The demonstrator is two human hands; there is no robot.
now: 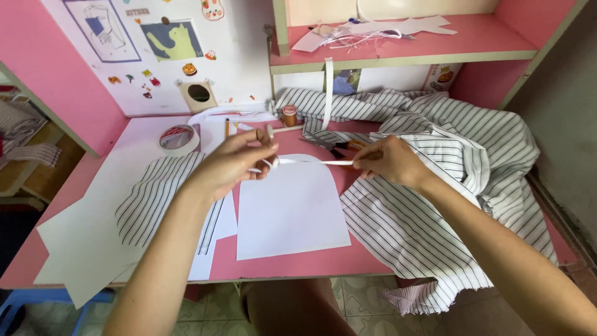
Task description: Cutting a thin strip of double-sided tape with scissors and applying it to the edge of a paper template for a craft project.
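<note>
Striped fabric (448,186) heaped at right of pink table (298,264), uncut pattern paper (289,211) at centre. Left hand (233,165) and right hand (388,160) each pinch an end of white strip (311,162), stretched taut above paper; strip not yet laid or attached.

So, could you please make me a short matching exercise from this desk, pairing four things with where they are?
Things:
1. tape roll
2. thread spool
3. white strip
4. striped fabric

Places:
A. stretched between both hands
B. heaped on the desk's right side, hanging over its front edge
C. at the back, by the shelf post
D. left of the left hand, on white paper

Pairs: 1-D, 2-C, 3-A, 4-B
</note>
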